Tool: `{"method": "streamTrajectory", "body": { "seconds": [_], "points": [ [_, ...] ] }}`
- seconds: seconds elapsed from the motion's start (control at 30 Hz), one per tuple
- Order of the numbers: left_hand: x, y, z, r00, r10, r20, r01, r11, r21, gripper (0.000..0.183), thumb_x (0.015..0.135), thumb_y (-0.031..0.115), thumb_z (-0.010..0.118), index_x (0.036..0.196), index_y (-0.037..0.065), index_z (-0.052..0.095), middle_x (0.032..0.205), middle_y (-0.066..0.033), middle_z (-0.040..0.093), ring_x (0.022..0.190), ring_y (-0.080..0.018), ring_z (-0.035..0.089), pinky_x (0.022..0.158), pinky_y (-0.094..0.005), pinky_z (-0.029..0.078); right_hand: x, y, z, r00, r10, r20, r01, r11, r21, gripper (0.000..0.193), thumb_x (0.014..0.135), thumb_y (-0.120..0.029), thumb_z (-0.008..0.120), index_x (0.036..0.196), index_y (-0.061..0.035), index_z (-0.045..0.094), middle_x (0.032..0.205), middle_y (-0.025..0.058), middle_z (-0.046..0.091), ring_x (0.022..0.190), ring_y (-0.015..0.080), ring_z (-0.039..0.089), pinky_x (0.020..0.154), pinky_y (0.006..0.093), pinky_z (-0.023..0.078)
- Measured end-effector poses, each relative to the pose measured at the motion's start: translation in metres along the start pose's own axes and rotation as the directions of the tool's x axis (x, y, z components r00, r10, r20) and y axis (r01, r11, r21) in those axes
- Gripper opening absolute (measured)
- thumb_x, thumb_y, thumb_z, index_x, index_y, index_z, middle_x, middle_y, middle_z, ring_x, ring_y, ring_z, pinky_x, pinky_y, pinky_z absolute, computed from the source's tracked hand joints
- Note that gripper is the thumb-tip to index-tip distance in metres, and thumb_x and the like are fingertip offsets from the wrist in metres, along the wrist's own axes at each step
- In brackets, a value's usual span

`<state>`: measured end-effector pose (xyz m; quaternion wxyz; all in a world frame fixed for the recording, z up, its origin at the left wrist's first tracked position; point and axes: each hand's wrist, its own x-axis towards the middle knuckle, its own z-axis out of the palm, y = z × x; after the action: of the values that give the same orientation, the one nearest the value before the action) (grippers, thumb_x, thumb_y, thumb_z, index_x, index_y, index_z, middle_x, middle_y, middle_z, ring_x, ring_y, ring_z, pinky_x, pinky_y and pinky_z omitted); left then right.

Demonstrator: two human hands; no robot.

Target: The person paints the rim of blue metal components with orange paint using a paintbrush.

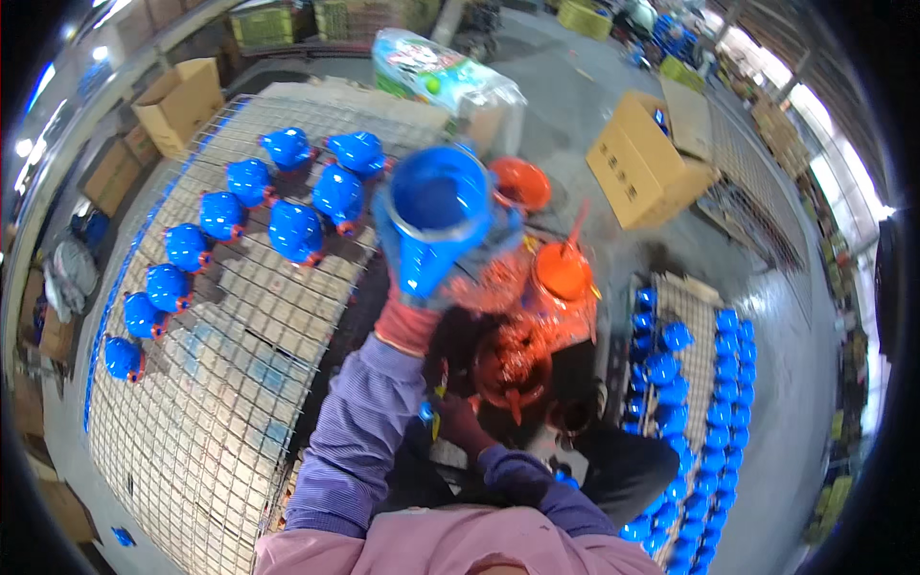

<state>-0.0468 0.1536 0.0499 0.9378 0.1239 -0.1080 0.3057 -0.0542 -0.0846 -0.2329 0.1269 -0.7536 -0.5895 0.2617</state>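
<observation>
My left hand (391, 257), in a stained blue and reddish glove, grips a glossy blue funnel-shaped vessel (419, 264) with its wide round mouth facing up. Blue also coats the inside of that mouth. Low in front of my body, my right hand (464, 425) wears a dark red glove. Its fingers are closed around a slim yellow tool (438, 401) with a blue part beside it; its exact kind is unclear. Right of the vessel are an orange-red bowl (520, 185) and an orange container (562, 272). A paint-smeared orange pot (514, 372) stands near my right hand.
On the left, a wire mesh rack (225, 383) bears several glossy blue pieces (289, 231) with orange ends. More blue parts fill another rack (704, 364) at the right. A cardboard box (640, 163) and a printed plastic bag (431, 72) lie farther off.
</observation>
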Motion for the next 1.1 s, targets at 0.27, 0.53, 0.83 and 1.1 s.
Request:
{"method": "streamTrajectory", "body": {
  "seconds": [0.27, 0.53, 0.83, 1.1],
  "points": [
    [0.005, -0.001, -0.006, 0.924, -0.040, 0.380, 0.083, 0.992, -0.097, 0.098, 0.082, 0.080, 0.040, 0.143, 0.004, 0.035, 0.136, -0.0255, 0.048, 0.118, -0.0442, 0.053, 0.088, -0.0518, 0.054, -0.030, 0.008, -0.174, 0.924, -0.111, -0.365, 0.002, 0.958, -0.286, 0.054, 0.081, -0.025, 0.067, 0.133, -0.0196, 0.054, 0.085, 0.0133, 0.060, 0.071, 0.0320, 0.061, 0.063, 0.0443, 0.046],
    [0.010, -0.024, -0.009, 0.993, 0.080, -0.093, -0.048, 0.952, 0.302, 0.074, 0.095, 0.055, 0.048, 0.143, 0.001, 0.031, 0.128, -0.0323, 0.051, 0.103, -0.0363, 0.064, 0.059, -0.0303, 0.057, -0.044, 0.060, -0.319, 0.692, 0.373, -0.618, 0.230, 0.697, 0.679, 0.022, 0.087, -0.005, 0.067, 0.109, -0.0033, 0.066, 0.096, 0.0076, 0.070, 0.079, 0.0120, 0.064, 0.067, 0.0275, 0.051],
    [0.005, -0.035, -0.006, 0.987, 0.103, -0.124, -0.056, 0.939, 0.338, 0.046, 0.093, 0.023, 0.061, 0.132, 0.004, 0.044, 0.122, -0.0137, 0.058, 0.103, -0.0236, 0.064, 0.063, -0.0301, 0.062, 0.013, 0.114, -0.309, 0.684, 0.478, -0.552, -0.073, 0.797, 0.599, 0.020, 0.083, -0.014, 0.075, 0.101, -0.0065, 0.071, 0.084, 0.0010, 0.070, 0.067, 0.0043, 0.059, 0.056, 0.0218, 0.047],
    [0.013, -0.026, -0.032, 0.917, 0.280, -0.284, -0.103, 0.854, 0.511, 0.041, 0.094, 0.017, 0.060, 0.132, 0.008, 0.045, 0.121, -0.0134, 0.058, 0.108, -0.0251, 0.062, 0.075, -0.0351, 0.062, 0.046, 0.138, -0.287, 0.673, 0.348, -0.653, -0.133, 0.925, 0.355, 0.027, 0.079, -0.025, 0.080, 0.096, -0.0057, 0.072, 0.082, 0.0067, 0.072, 0.070, 0.0150, 0.065, 0.067, 0.0287, 0.051]
  ]
}}
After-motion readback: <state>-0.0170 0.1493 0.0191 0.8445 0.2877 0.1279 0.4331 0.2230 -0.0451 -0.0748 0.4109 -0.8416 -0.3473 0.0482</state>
